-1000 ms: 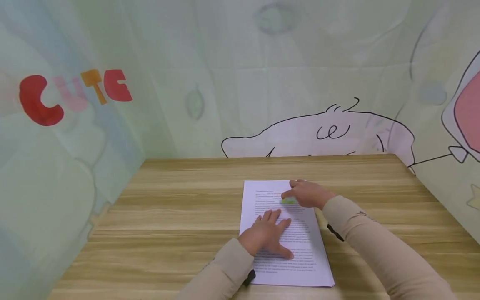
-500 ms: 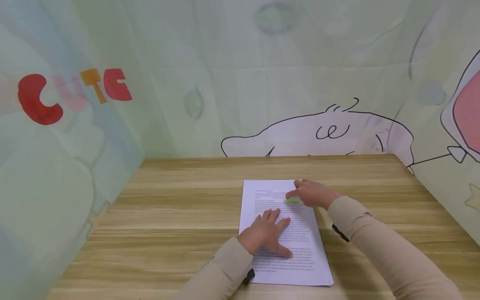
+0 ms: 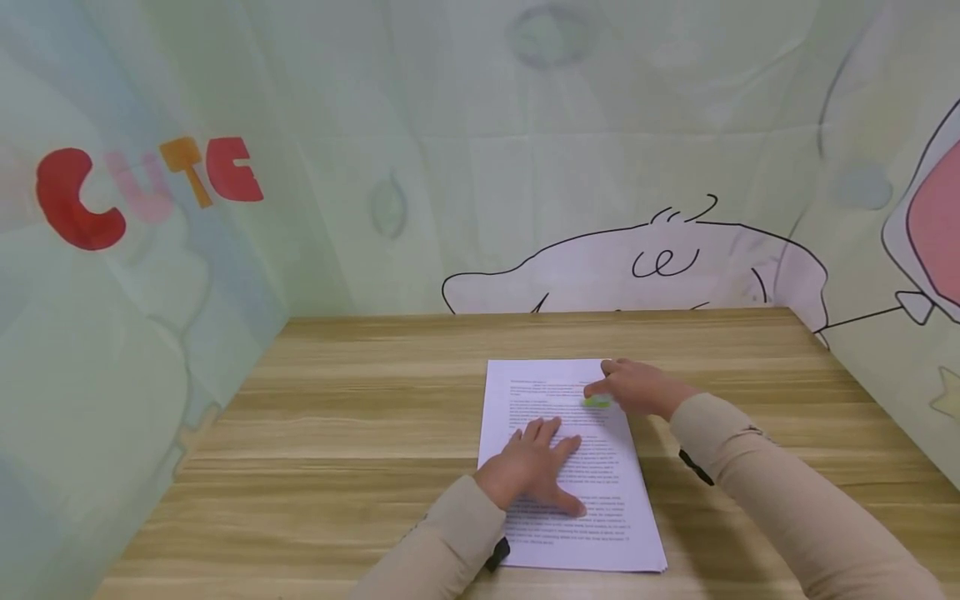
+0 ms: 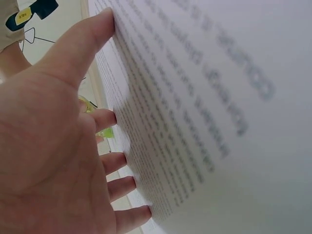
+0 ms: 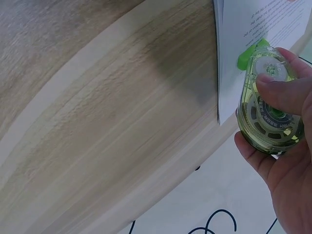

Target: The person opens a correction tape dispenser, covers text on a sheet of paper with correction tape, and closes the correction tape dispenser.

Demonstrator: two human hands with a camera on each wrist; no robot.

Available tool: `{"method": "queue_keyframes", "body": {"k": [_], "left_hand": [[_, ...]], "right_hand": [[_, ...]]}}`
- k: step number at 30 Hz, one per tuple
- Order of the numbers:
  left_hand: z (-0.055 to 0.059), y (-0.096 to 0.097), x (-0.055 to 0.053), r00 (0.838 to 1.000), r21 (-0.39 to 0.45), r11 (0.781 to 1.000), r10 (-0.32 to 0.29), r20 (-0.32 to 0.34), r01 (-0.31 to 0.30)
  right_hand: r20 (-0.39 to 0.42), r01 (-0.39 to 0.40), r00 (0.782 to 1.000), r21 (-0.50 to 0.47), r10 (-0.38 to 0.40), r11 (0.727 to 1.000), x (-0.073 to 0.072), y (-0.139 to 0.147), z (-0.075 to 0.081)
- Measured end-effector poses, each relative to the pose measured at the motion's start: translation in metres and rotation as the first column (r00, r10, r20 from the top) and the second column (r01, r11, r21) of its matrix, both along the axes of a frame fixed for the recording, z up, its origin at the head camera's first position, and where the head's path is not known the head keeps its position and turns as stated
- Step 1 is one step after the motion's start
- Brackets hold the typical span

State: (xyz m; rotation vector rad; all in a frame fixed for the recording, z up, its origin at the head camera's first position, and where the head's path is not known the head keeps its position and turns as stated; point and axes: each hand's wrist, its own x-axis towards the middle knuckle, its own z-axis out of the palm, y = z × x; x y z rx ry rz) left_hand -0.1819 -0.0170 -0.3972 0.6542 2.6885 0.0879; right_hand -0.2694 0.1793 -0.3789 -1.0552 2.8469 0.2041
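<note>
A green, see-through correction tape dispenser (image 5: 273, 129) is held between the thumb and fingers of my right hand (image 3: 641, 388). Its bright green cap (image 5: 247, 57) shows beside the tip, close over the printed page; whether the tip touches cannot be made out. In the head view the green part (image 3: 597, 402) lies near the right margin of the upper text. My left hand (image 3: 531, 468) rests on the middle of the paper stack (image 3: 585, 550) with fingers spread. The left wrist view shows its fingertips (image 4: 113, 163) on the printed text.
The papers lie on a wood-grain table (image 3: 360, 417), a little right of centre. A printed cloth backdrop (image 3: 360, 167) rises behind the table and along both sides. The stack's right edge shows several sheets.
My right hand has moved a little to the right along the upper lines with the correction tape dispenser. The left hand and the papers have stayed in place.
</note>
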Motion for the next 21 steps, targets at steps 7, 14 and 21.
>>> {"method": "queue_keyframes", "body": {"k": [7, 14, 21], "left_hand": [[-0.001, 0.000, -0.001, 1.000, 0.008, 1.000, 0.002, 0.006, -0.002], [0.000, 0.000, 0.000, 1.000, 0.011, 1.000, -0.002, 0.006, 0.002], [0.001, 0.000, 0.000, 1.000, 0.004, 1.000, -0.006, -0.001, 0.006]], "right_hand": [[-0.009, 0.003, 1.000, -0.009, -0.003, 1.000, 0.002, 0.007, 0.001], [0.003, 0.015, 1.000, -0.023, -0.015, 1.000, 0.002, 0.013, 0.000], [0.018, 0.020, 1.000, -0.110, -0.018, 0.994, 0.002, 0.020, -0.003]]}}
